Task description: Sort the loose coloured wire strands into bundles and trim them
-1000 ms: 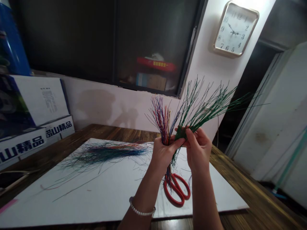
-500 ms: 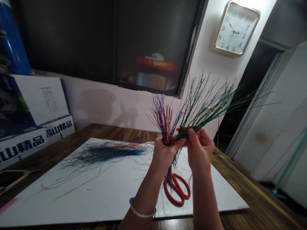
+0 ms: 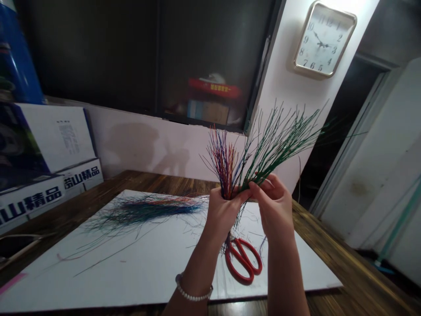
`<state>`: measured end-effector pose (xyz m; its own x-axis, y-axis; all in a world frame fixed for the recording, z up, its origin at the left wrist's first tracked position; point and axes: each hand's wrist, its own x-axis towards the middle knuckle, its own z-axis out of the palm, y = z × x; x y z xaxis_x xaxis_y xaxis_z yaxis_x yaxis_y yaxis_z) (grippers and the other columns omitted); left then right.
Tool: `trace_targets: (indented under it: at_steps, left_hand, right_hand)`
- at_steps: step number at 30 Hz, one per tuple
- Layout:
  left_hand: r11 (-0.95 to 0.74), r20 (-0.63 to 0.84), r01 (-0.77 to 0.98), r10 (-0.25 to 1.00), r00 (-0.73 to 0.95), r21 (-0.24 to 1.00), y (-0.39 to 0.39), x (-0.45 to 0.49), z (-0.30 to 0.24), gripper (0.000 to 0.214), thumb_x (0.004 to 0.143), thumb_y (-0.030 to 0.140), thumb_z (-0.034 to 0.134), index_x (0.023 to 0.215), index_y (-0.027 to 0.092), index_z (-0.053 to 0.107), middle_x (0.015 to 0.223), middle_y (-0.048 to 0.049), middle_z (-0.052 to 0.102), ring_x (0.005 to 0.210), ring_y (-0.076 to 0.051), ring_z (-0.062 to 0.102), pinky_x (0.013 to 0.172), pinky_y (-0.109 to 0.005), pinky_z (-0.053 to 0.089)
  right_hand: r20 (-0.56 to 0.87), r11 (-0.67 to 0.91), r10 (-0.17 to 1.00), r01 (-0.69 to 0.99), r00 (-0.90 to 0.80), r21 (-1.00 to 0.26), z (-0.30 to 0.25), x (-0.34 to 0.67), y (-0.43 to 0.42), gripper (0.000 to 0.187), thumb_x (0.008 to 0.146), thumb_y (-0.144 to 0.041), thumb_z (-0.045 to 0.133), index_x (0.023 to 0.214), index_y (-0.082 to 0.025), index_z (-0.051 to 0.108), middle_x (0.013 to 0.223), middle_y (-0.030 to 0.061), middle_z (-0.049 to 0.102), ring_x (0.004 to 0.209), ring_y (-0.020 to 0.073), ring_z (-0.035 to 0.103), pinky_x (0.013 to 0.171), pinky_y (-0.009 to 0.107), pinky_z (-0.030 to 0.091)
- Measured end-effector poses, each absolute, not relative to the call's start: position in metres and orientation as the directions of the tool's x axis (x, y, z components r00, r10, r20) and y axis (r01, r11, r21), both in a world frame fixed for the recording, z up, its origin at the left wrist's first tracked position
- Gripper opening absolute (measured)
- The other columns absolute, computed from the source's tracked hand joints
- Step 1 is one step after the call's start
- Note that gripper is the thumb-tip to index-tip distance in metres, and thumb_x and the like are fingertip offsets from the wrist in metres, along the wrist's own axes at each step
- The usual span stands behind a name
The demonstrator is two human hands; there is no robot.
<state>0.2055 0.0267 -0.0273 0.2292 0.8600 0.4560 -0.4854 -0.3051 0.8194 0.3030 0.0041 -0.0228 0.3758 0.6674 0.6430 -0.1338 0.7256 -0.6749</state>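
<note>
My left hand (image 3: pixel 223 210) is closed around an upright bundle of thin coloured wires (image 3: pixel 225 171), mostly red, purple and orange with some blue. Beside it a fan of green wires (image 3: pixel 279 142) leans up to the right. My right hand (image 3: pixel 274 204) pinches these near their lower end, right at my left thumb and fingertips. Lower ends of the wires poke out beneath my left hand. Below both hands, red-handled scissors (image 3: pixel 243 263) lie on a white board (image 3: pixel 141 276); their blades are hidden.
On the board's left lies a loose pile of green, blue and orange wires (image 3: pixel 154 208). Small wire clippings are scattered near the scissors. The board rests on a wooden table (image 3: pixel 131 177). Printed boxes (image 3: pixel 59 136) stand at left, below a dark window (image 3: pixel 98 57). A clock (image 3: pixel 324 39) hangs at right.
My right hand has shifted slightly left and down, bringing the green wires closer to my left hand. Their tips have swung left and upward. The scissors and loose pile stay put.
</note>
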Motion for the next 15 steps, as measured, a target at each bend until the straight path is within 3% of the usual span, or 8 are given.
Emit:
trace_targets:
  at_steps: [5,9,15]
  left_hand:
    - [-0.3,0.438,-0.448,0.865,0.246,0.843,0.0275,0.2066,-0.0286,0.015,0.064,0.025,0.075,0.07,0.012,0.071,0.064,-0.0011,0.066,0.064,-0.013,0.056,0.064,-0.023,0.044]
    - [-0.324,0.446,-0.421,0.865,0.232,0.847,0.0301,0.2048,-0.0309,0.017,0.063,0.027,0.075,0.067,0.012,0.07,0.059,0.0015,0.06,0.059,-0.011,0.05,0.059,-0.021,0.04]
    - [-0.342,0.439,-0.405,0.881,0.175,0.848,0.031,0.205,-0.032,0.024,0.059,0.024,0.078,0.054,0.013,0.057,0.051,0.0066,0.046,0.052,-0.007,0.037,0.05,-0.019,0.031]
  right_hand:
    - [0.62,0.712,0.678,-0.143,0.395,-0.687,-0.023,0.3051,0.0043,0.024,0.069,-0.024,0.075,0.088,-0.02,0.062,0.076,0.0008,0.068,0.066,0.0159,0.064,0.056,0.026,0.05]
    - [0.608,0.673,0.726,-0.154,0.321,-0.723,-0.0214,0.308,0.0038,0.029,0.066,-0.024,0.077,0.09,-0.02,0.061,0.081,0.0023,0.07,0.069,0.0174,0.066,0.061,0.03,0.052]
    - [0.6,0.668,0.728,-0.147,0.331,-0.729,-0.0216,0.3084,0.004,0.027,0.068,-0.023,0.076,0.09,-0.019,0.061,0.077,0.0022,0.07,0.067,0.0172,0.065,0.062,0.03,0.052]
